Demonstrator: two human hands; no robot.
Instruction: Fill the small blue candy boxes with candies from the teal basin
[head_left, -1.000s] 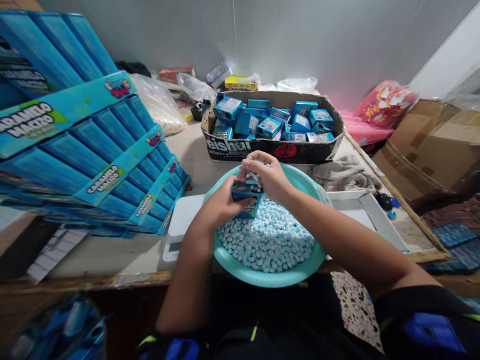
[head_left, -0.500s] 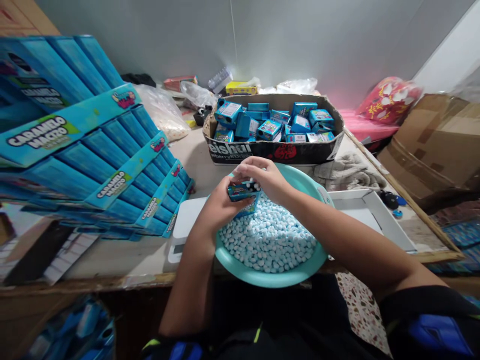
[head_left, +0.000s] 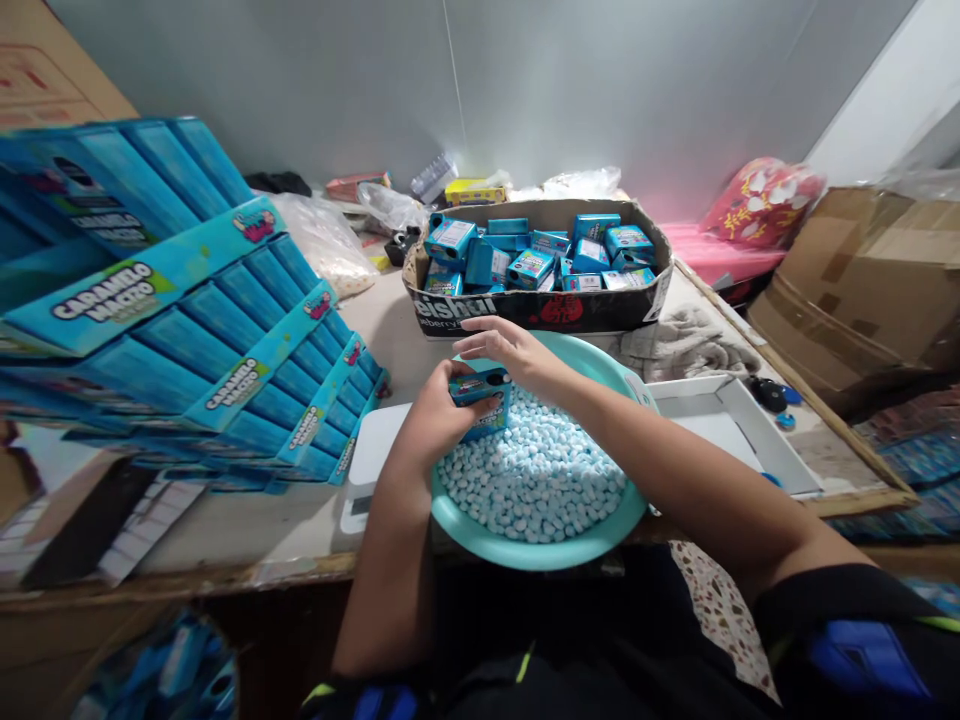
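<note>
My left hand (head_left: pixel 442 410) is wrapped round a small blue candy box (head_left: pixel 480 390), over the left part of a turquoise basin (head_left: pixel 540 553). The box has a dark round opening in its top, with a pale candy at its edge. Just above and to the right of the box is my right hand (head_left: pixel 506 350), its fingers apart and holding nothing. Many pale blue and white candies (head_left: pixel 540 480) fill the basin beneath both hands.
Behind the basin stands a black carton (head_left: pixel 540 312) of blue boxes. Stacked display trays (head_left: pixel 240 370) rise at the left. A white scale (head_left: pixel 375 445) sits left of the basin, a white tray (head_left: pixel 780 450) and grey cloth (head_left: pixel 686 345) right.
The fingers of my right hand have spread and lifted off the box's top. My left hand still holds the box. The whole view has shifted slightly.
</note>
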